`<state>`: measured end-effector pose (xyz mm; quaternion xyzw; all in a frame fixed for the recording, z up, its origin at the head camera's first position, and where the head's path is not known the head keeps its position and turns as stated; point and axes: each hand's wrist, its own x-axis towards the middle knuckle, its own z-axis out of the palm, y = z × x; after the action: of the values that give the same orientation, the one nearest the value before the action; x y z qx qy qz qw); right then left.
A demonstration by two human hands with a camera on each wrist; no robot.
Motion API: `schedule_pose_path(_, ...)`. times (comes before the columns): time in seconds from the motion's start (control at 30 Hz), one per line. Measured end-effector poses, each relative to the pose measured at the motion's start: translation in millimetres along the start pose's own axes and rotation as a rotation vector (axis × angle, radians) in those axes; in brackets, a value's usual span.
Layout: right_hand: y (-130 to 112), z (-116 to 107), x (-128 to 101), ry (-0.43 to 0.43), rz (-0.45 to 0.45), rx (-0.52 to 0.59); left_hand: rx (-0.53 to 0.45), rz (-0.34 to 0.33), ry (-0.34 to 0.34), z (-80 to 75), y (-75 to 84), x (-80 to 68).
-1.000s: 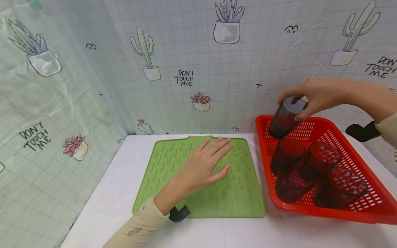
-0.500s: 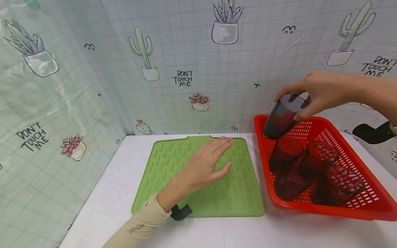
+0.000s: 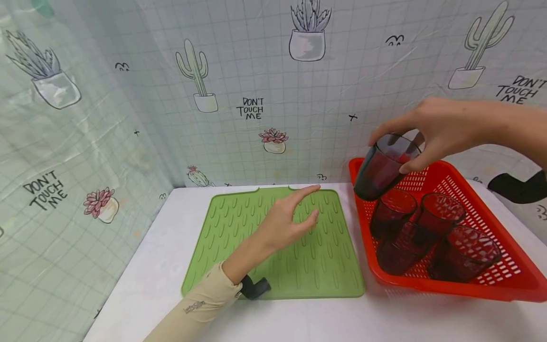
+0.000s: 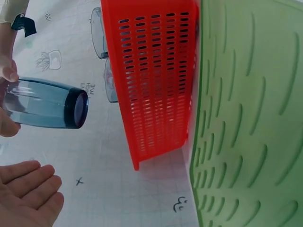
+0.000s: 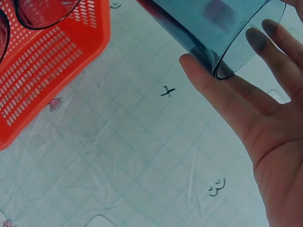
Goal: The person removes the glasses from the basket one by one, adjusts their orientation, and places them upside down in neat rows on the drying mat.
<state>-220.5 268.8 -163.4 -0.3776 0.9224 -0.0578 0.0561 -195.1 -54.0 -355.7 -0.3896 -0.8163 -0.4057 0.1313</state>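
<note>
glass (image 3: 378, 172), tilted, gripped by right hand (image 3: 446, 126), near red basket (image 3: 448, 286)

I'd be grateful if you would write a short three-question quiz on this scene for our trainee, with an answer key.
1. Which hand holds the tilted glass?
2. True or false: the left hand grips the green mat.
3. How many other glasses are in the red basket? A) two B) four C) six

Key:
1. The right hand.
2. False; the left hand is empty and apart from the green mat.
3. B
</note>
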Motion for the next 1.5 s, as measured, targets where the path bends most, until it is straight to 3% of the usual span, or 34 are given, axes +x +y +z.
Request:
schedule_pose_path(0.47, -22, 1, 1, -0.006, -0.062, 0.015, -0.152, -0.016, 0.051, 18.7, 2.1, 28.4)
schedule_pose_path(0.73, -30, 1, 4, 0.009, -0.141, 0.003, -0.266, -0.051, 0.013, 26.3, 7.5, 42.7)
schedule_pose_path(1.03, -35, 0, 7, 0.014, -0.189, 0.003, -0.506, -0.05, -0.006, 34.2, 11.0, 49.4)
schedule_pose_path(1.17, -35, 0, 7, 0.018, -0.196, 0.007, -0.576, -0.086, -0.024, 36.7, 12.6, 50.8)
schedule_pose_path(1.37, -35, 2, 6, 0.036, -0.215, -0.004, -0.544, -0.154, -0.051, 41.0, 14.5, 49.7)
schedule_pose_path(1.5, -35, 3, 7, 0.041, -0.219, -0.003, -0.511, -0.134, -0.043, 44.4, 16.0, 49.0)
